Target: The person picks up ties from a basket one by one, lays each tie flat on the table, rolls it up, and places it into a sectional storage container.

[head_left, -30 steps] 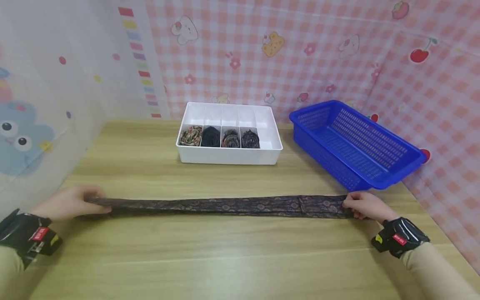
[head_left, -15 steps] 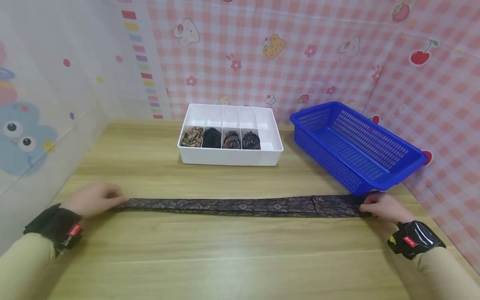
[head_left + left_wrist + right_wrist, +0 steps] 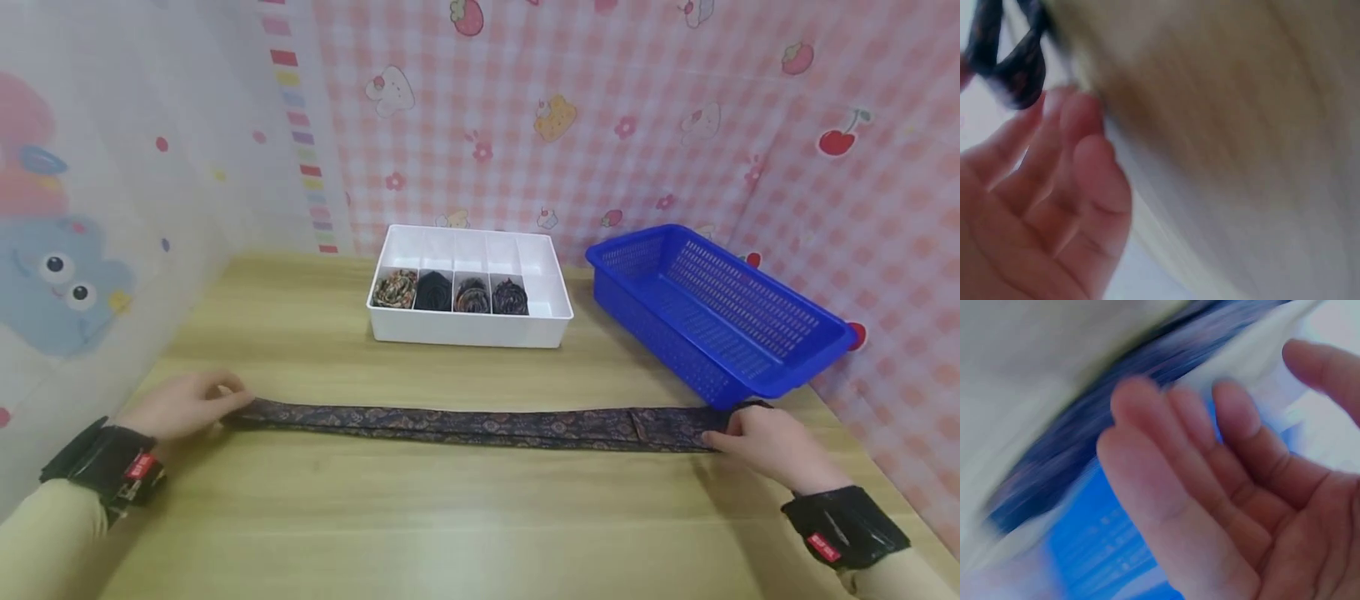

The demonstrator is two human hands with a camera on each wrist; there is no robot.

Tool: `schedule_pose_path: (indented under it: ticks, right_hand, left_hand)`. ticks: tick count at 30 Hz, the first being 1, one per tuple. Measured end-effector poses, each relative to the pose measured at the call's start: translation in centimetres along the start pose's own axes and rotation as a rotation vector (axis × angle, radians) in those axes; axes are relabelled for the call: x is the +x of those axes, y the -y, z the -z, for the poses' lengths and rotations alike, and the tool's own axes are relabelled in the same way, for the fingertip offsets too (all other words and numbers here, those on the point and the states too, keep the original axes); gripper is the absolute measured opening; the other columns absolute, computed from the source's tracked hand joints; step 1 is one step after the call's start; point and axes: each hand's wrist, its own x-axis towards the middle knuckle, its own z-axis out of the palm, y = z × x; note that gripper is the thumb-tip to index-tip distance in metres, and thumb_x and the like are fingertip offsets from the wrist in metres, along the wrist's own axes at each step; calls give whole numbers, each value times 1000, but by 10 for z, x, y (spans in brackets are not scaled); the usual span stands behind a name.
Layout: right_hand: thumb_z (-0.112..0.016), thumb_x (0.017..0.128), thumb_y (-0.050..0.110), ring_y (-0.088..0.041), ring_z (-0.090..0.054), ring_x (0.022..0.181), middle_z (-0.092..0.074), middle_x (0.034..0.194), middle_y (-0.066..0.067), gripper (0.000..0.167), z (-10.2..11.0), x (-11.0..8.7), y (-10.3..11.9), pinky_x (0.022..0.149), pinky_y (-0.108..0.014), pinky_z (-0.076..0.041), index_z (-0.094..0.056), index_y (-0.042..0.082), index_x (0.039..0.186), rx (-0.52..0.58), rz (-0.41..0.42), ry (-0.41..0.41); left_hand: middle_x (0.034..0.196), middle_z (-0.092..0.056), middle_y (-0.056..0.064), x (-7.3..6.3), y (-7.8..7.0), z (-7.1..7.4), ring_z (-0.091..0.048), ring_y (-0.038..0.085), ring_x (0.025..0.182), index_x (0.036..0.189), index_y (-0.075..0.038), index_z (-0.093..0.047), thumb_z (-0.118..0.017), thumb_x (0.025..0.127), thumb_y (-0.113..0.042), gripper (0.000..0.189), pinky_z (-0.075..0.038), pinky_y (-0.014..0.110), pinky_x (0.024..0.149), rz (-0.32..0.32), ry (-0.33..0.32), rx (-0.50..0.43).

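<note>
A long dark necktie [image 3: 480,423] with a small paisley-like pattern lies stretched sideways across the table, its wide end to the right. My left hand [image 3: 187,404] pinches the narrow end; in the left wrist view a loop of the tie [image 3: 1019,75] hangs by the fingertips, partly out of frame. At the wide end is my right hand [image 3: 776,446], close to the blue basket's near corner. The right wrist view, blurred, has its fingers [image 3: 1147,469] loosely bent beside the tie [image 3: 1097,412], with the thumb apart from them.
A white divided box [image 3: 468,327] stands behind the tie, with several rolled ties [image 3: 433,292] in its front compartments. Right of it, a blue perforated basket [image 3: 660,333] sits at an angle. Cloth-covered walls [image 3: 525,100] close off the back and sides of the wooden table [image 3: 420,517].
The left hand moved right and brought the narrow end inward. My right hand shifted right along the wide end, and its thumb now stands apart from the fingers. The view tilted slightly.
</note>
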Motion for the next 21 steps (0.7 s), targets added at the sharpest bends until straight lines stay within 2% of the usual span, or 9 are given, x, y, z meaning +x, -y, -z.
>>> schedule_pose_path:
  ticks: [3, 4, 6, 9, 12, 15, 18, 21]
  right_hand:
    - [-68, 88, 40, -9, -41, 50, -45, 55, 10, 36, -3, 12, 56, 48, -28, -34, -55, 18, 62, 50, 128, 31]
    - [-68, 88, 39, -8, -44, 50, -47, 55, 11, 34, -4, 19, 76, 49, -28, -36, -57, 19, 64, 86, 173, 35]
    - [-67, 89, 36, -8, -49, 52, -52, 58, 10, 28, -9, 38, 116, 51, -27, -41, -60, 18, 69, 194, 259, 45]
    - [-67, 90, 27, -13, -57, 55, -61, 65, 1, 19, -25, 73, 178, 53, -29, -49, -66, 12, 79, 424, 335, 89]
    - [-62, 94, 20, -18, -61, 59, -64, 78, -14, 21, -44, 104, 239, 54, -32, -54, -67, 0, 95, 743, 331, 223]
    - [-56, 97, 22, -17, -61, 60, -62, 85, -16, 34, -66, 127, 292, 56, -32, -55, -63, -10, 108, 989, 279, 388]
    - [-53, 99, 31, -16, -61, 59, -61, 84, -11, 46, -84, 139, 334, 54, -30, -55, -60, -12, 112, 1090, 201, 527]
    - [-53, 98, 38, -16, -60, 57, -61, 81, -9, 49, -98, 143, 365, 51, -29, -53, -63, -9, 108, 1102, 162, 601]
  left_hand:
    - [89, -66, 7, -3, 9, -1, -56, 17, 60, 121, 5, -55, -59, 96, -31, 43, -47, 32, 57, 30, 85, -163]
    - [92, -65, 9, -2, 10, -1, -56, 18, 60, 123, 6, -53, -61, 95, -28, 45, -48, 32, 56, 33, 92, -211]
    - [94, -64, 12, 5, 10, -1, -57, 20, 62, 127, 8, -50, -64, 93, -24, 48, -50, 31, 56, 36, 95, -294]
    - [90, -61, 13, 13, 3, 1, -58, 22, 63, 130, 6, -48, -64, 92, -22, 50, -52, 33, 55, 36, 49, -331]
    - [89, -60, 12, 21, -17, 3, -60, 22, 64, 131, 2, -51, -64, 92, -22, 47, -53, 34, 57, 50, -22, -350]
    - [88, -58, 13, 28, -43, 2, -59, 23, 65, 128, 4, -54, -64, 92, -17, 43, -54, 37, 58, 3, -70, -400]
    - [81, -56, 10, 31, -65, -2, -56, 21, 63, 123, 4, -58, -68, 89, -17, 41, -53, 36, 56, -86, -78, -413]
    - [77, -56, 5, 29, -76, -7, -53, 17, 63, 121, 0, -61, -71, 86, -20, 42, -49, 31, 54, -147, -75, -362]
